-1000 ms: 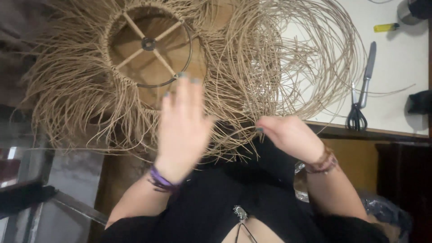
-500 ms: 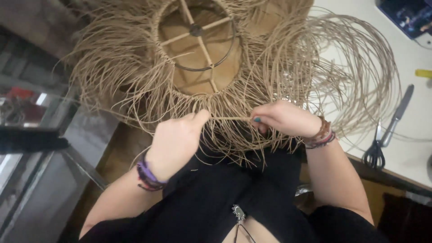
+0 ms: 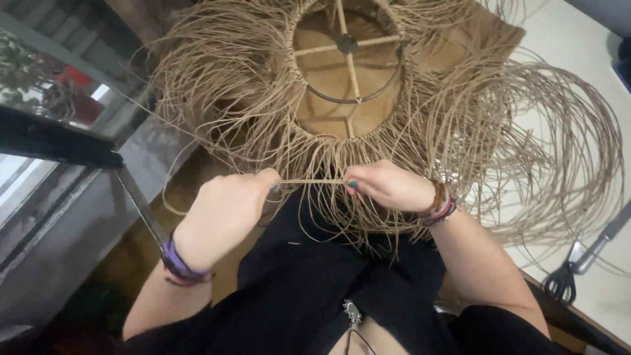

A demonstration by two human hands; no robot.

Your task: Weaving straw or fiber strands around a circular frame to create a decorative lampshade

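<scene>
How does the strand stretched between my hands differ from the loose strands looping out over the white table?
The strand is single, pulled straight and level, pinched by the left hand and right hand. The loose strands are many, slack, curling in wide loops, untouched by either hand. Both look like the same tan fibre.

Matt tan fibre strands; wrapped metal frame; glossy scissors.

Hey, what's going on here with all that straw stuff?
A person is working on a round wire frame hung with many loose tan fibre strands. Both hands pinch one strand stretched taut between them, the left hand at one end and the right hand at the other, just below the frame's rim. Black-handled scissors lie untouched on the white table to the right.
</scene>
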